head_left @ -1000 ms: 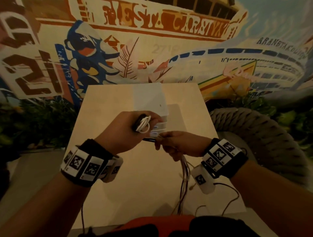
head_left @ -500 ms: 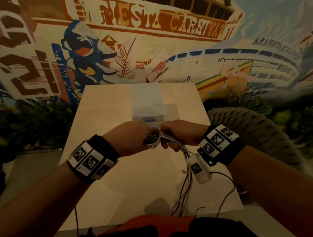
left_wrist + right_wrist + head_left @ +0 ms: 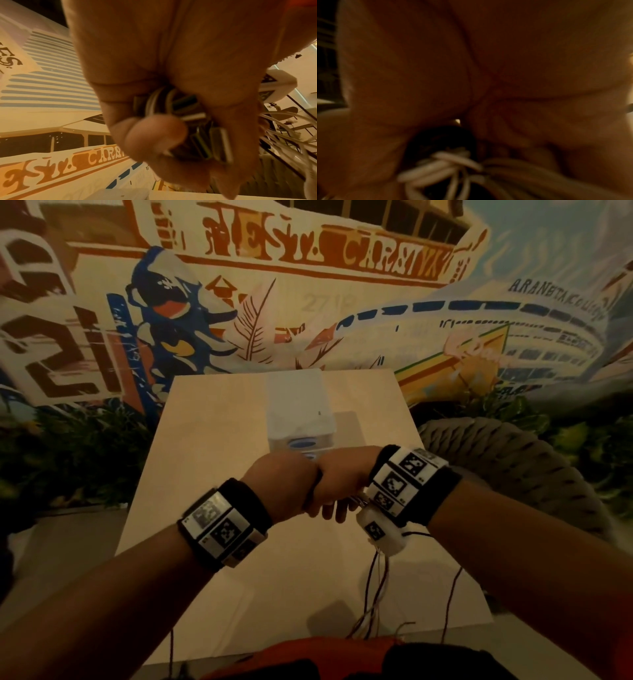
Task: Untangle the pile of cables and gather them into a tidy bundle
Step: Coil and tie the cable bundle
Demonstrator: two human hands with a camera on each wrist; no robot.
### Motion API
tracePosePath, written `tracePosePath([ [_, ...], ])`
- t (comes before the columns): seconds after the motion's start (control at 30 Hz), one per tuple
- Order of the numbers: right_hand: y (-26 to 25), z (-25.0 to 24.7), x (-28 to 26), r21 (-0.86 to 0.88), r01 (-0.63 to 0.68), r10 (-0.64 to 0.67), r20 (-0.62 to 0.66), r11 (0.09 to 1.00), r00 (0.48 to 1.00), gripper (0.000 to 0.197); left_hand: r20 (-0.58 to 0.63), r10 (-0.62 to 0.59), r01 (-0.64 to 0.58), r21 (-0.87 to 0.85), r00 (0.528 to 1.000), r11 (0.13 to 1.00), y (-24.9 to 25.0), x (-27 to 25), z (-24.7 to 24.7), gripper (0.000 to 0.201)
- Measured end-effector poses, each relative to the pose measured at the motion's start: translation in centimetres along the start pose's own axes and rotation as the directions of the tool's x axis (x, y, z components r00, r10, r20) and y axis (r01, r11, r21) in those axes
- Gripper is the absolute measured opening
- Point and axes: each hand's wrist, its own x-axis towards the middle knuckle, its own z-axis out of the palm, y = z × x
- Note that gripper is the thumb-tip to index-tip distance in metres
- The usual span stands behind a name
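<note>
My left hand (image 3: 281, 484) and right hand (image 3: 337, 487) are pressed knuckle to knuckle above the middle of the pale table (image 3: 212, 446). In the left wrist view my left hand (image 3: 171, 135) grips a clump of white and dark cables with several plugs (image 3: 185, 112), fingers curled round it. The right wrist view is dark and blurred and shows my right hand (image 3: 488, 135) curled round white cable strands (image 3: 447, 166). The loose cable ends (image 3: 376, 594) hang from under my right wrist down past the table's near edge. The held clump is hidden in the head view.
A white box (image 3: 298, 405) stands on the table just beyond my hands. A thick woven rope seat (image 3: 513, 474) sits to the right of the table. A painted mural wall (image 3: 308, 285) rises behind, with plants along its foot.
My hands have closed together and moved slightly away from me. The coiled cable that showed in my left hand is now covered by both hands. My right wrist has turned over.
</note>
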Motion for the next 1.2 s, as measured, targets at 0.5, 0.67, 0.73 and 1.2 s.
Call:
tracePosePath([
  [0.5,2.3,0.1,-0.8,0.147,0.113,-0.119,0.035,0.983,0.992,0.025,-0.128,0.031,-0.046,-0.115,0.991,0.992,-1.4,-1.1,-0.1,0.043],
  [0.67,3.4,-0.7,-1.9,0.382,0.206,-0.231,0.021,0.901,0.973,0.032,-0.279,0.005,-0.193,-0.651,0.96,0.734,-3.8,-2.2,0.3,0.091],
  [0.73,3.5,-0.8,-2.4,0.489,0.248,-0.272,-0.022,0.836,0.962,0.033,-0.271,-0.046,-0.207,-0.822,0.961,0.531,-4.1,-2.4,0.9,0.1],
  [1.2,2.1,0.8,-2.4,0.708,0.486,-0.611,-0.097,0.513,0.786,0.081,-0.474,0.015,-0.473,-0.88,0.88,-0.054,0.1,-2.0,-1.1,0.022],
])
